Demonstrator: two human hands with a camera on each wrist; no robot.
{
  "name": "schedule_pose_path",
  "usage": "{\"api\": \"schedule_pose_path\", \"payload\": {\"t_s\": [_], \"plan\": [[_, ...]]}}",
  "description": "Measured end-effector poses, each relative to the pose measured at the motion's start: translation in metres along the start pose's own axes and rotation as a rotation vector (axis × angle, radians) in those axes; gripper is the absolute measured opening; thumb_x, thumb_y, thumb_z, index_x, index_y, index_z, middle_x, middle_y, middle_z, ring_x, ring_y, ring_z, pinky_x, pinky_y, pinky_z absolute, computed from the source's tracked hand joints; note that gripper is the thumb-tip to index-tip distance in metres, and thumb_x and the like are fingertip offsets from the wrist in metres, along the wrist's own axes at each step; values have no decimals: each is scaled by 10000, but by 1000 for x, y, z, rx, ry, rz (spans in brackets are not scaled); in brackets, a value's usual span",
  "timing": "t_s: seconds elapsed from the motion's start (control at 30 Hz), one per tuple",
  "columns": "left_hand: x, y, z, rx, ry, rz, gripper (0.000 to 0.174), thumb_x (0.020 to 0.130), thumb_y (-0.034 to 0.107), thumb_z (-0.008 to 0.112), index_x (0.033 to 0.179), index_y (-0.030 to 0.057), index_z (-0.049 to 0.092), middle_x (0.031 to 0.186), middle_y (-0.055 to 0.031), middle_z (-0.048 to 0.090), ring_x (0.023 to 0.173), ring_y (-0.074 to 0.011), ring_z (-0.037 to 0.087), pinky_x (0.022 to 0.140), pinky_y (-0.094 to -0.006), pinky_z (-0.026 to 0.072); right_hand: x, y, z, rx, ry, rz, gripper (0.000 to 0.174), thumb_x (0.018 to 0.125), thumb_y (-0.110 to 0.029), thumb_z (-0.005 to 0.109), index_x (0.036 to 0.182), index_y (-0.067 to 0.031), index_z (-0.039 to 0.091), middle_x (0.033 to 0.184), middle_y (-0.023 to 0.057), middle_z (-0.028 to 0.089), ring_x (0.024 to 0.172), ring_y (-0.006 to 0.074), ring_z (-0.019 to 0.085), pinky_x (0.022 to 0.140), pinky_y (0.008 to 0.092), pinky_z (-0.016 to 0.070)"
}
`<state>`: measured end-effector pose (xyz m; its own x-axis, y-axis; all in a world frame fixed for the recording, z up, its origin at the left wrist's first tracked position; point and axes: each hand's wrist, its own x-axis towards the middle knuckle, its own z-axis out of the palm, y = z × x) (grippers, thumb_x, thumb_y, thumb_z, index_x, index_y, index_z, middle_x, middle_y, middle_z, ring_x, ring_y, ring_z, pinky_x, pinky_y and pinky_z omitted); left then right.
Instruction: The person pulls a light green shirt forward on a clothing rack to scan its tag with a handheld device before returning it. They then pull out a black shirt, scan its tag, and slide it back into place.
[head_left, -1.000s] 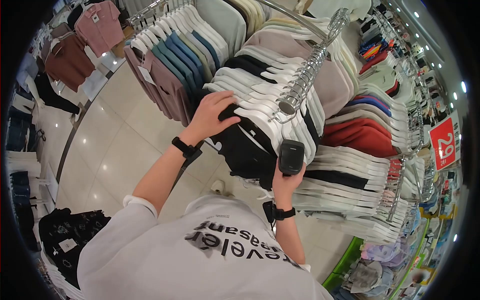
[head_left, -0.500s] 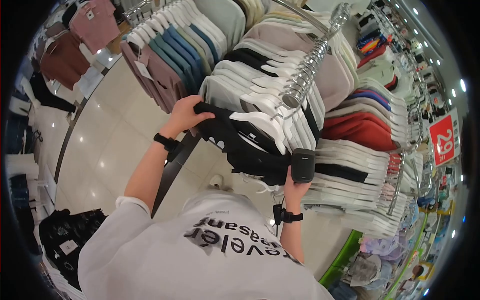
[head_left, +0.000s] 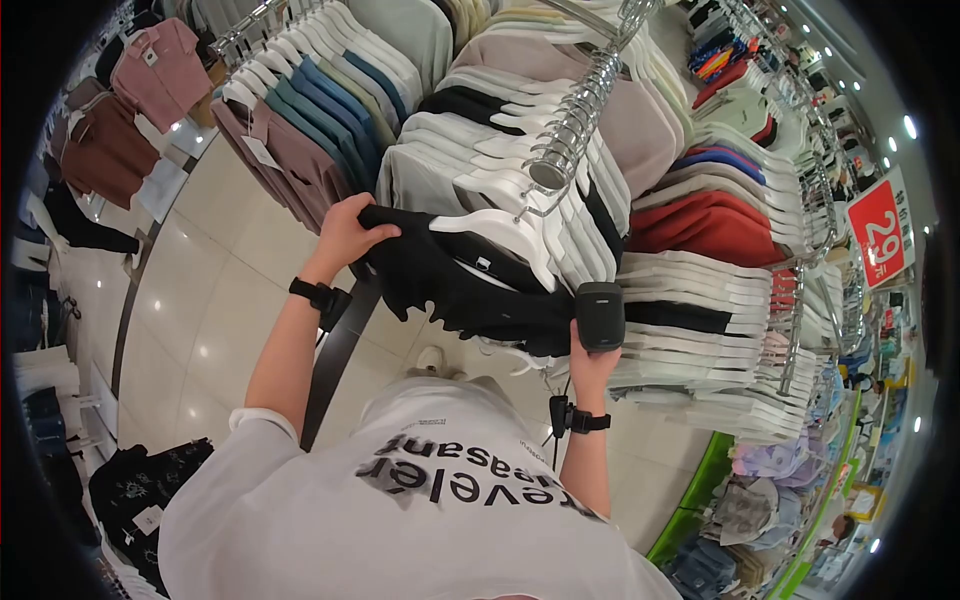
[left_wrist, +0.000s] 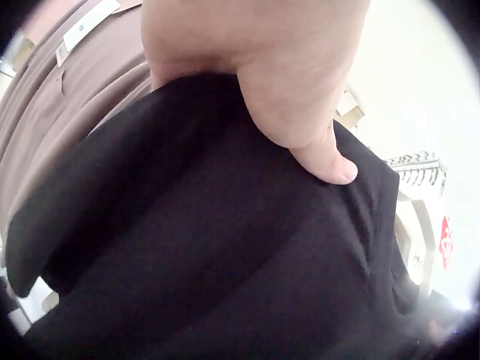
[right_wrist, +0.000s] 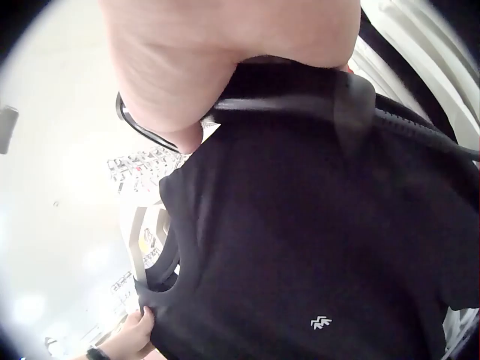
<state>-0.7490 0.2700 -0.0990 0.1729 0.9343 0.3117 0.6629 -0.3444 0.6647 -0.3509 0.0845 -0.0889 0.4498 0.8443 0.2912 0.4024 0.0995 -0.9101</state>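
Note:
A black T-shirt with a small white logo hangs on a white hanger, its neck opening facing up. My left hand pinches its shoulder or sleeve edge, with the thumb lying over the cloth in the left wrist view. In my right hand is a black handheld garment steamer, held at the shirt's other side. From the right wrist, the steamer's dark body and ribbed cord show across the top of the shirt. The steamer's far side is hidden.
A chrome spiral rail holds rows of shirts on white hangers behind the T-shirt. Mauve and blue shirts hang left, red ones right. A red price sign stands at far right. Tiled floor lies below left.
My left hand has slid outward from the hanger to the shirt's edge, drawing the cloth out flatter. My right hand has shifted right with the steamer, then little more.

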Motion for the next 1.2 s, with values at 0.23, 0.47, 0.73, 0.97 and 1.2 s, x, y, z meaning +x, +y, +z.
{"api": "schedule_pose_path", "payload": {"t_s": [0.23,0.47,0.73,0.97,1.2], "plan": [[-12,-20,-1,-372,-115,-269,398,769,207,905,988,-10,653,853,-68,690,812,-150,650,750,-322,531,-15,20,-14,178,99,173,320,872,-16,794,1157,13,650,1109,79,697,979,140,645,901,301,508],[-34,-19,15,-677,-181,-468,447,847,140,842,1217,-30,657,1113,-75,734,1001,-166,681,917,-328,545,-43,41,-22,616,198,553,399,968,-74,697,1346,-42,576,1322,70,616,1226,218,575,1080,398,436],[-66,-34,50,-583,-312,-573,464,848,98,823,1255,-21,637,1180,-87,716,1065,-184,663,962,-340,524,-60,66,-19,893,69,703,446,941,21,673,1369,-37,564,1359,103,604,1273,270,574,1099,450,462],[-80,-44,67,-613,-297,-569,540,852,87,812,1328,-19,581,1240,-105,690,1130,-212,648,1011,-358,503,-64,66,-6,744,76,714,538,853,111,728,1351,-22,574,1335,98,617,1240,258,592,1067,423,489],[-86,-59,70,-592,-346,-571,525,863,93,804,1326,-24,584,1248,-108,687,1132,-221,648,1014,-364,501,-71,85,3,671,97,710,589,812,116,764,1349,-43,581,1330,86,620,1235,249,592,1066,397,475]]}}
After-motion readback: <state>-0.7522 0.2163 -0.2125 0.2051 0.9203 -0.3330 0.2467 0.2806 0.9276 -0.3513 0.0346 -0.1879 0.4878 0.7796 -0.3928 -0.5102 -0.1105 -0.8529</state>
